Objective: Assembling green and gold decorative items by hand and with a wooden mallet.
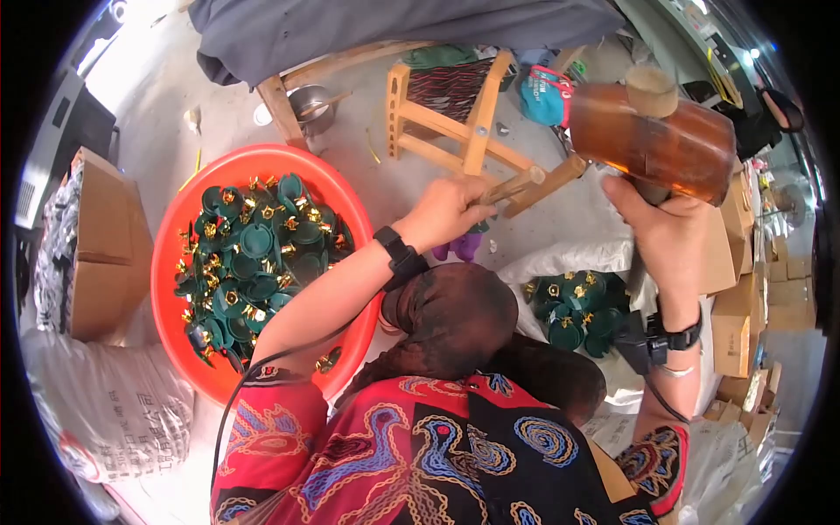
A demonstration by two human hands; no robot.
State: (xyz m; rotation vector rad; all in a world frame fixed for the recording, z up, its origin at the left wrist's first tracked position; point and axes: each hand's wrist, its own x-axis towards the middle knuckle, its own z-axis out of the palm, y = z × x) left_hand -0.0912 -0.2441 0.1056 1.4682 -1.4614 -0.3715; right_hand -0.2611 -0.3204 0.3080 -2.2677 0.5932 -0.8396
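My right hand (669, 232) is raised at the right, its fingers wrapped round the handle of a mallet. The mallet (674, 144) has a thick, see-through amber head, and the pale end of its handle pokes out on top. Lower and to the left, my left hand (448, 212) is closed round a short wooden rod (518, 185), whose blunt end points right, toward the mallet. The rod's other end is hidden by my fingers. A gap lies between mallet and rod. Just beyond my left hand stands a wooden folding stool (437, 122) with a dark striped seat.
A red-orange basin (166, 262) full of green discs with gold-coloured metal fittings (256, 241) sits at my left. By my right knee, a white sack (569, 258) holds more such discs. Cardboard boxes (109, 249) stand on both sides. A metal pot (313, 114) lies farther off.
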